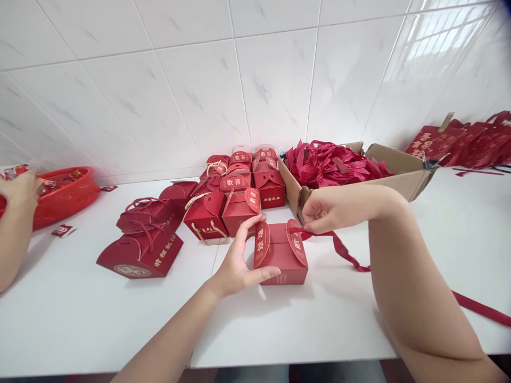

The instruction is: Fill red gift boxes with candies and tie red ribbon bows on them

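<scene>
In front of me on the white table stands a red gift box with gold characters and two curved flaps at its top. My left hand grips the box's left side, fingers behind it and thumb along the front. My right hand is closed on a dark red ribbon at the box's right flap. From the flap the ribbon passes under my fingers and trails right over the table, partly hidden behind my right forearm. Another length of ribbon shows beyond that forearm.
Several red boxes cluster behind, some with cord handles, and more boxes stand to the left. A cardboard box holds a heap of red ribbons. Red bags lie far right. Another person's hand reaches over a red basin.
</scene>
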